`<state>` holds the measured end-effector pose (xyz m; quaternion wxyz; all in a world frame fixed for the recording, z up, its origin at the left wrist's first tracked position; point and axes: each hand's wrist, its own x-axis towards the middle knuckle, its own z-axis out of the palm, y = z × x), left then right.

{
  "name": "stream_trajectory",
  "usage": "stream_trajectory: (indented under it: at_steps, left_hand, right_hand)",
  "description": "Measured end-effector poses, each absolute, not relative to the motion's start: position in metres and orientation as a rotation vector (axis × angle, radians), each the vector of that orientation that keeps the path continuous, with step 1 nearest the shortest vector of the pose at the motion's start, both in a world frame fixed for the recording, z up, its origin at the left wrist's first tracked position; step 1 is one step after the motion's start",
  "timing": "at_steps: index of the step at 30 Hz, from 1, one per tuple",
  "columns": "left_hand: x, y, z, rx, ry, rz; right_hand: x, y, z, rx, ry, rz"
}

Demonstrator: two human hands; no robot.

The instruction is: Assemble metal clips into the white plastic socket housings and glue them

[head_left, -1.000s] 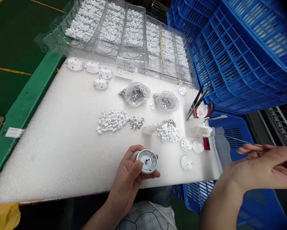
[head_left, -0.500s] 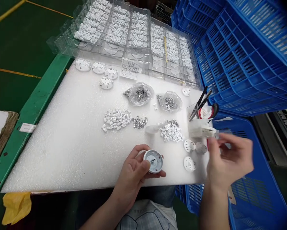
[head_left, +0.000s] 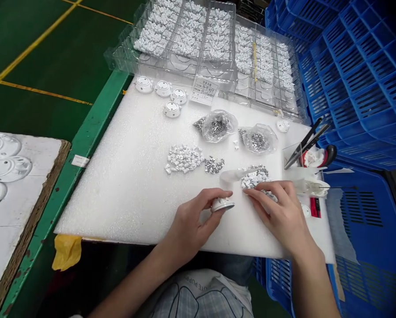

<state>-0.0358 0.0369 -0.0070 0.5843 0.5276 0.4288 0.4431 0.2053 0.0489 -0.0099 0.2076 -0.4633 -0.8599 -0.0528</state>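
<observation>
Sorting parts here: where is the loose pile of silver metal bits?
The loose silver pile sits on the white foam board, just right of the white plastic pieces, below a clear bag in the head view.

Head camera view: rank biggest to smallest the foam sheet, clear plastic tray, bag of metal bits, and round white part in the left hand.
1. Foam sheet and clear plastic tray: unsure which, the tray being farther away.
2. Next, the bag of metal bits.
3. Smallest: the round white part in the left hand.
</observation>
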Motion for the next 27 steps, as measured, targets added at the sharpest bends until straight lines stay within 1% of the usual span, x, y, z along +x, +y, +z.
stream_trajectory:
  at_steps: [3, 10, 13, 21, 27]
  left_hand:
    - [-0.035, 0.037, -0.005, 1.172, 0.983, 1.056]
    - [-0.037, 0.035, -0.01, 1.232, 0.943, 1.021]
    - [-0.038, 0.035, -0.014, 1.295, 0.921, 1.031]
    - [-0.039, 0.036, -0.013, 1.443, 0.969, 1.002]
    - [-0.039, 0.036, -0.016, 1.507, 0.988, 0.974]
  right_hand:
    - [0.198, 0.045, -0.005, -1.293, -2.209, 0.006]
    - [0.161, 0.037, -0.007, -1.108, -1.581, 0.785]
    - [0.15, 0.038, -0.011, -1.057, -1.493, 0.978]
    - [0.153, 0.039, -0.009, -1.063, -1.593, 1.057]
    - [0.153, 0.033, -0.003, -1.124, -1.717, 0.921]
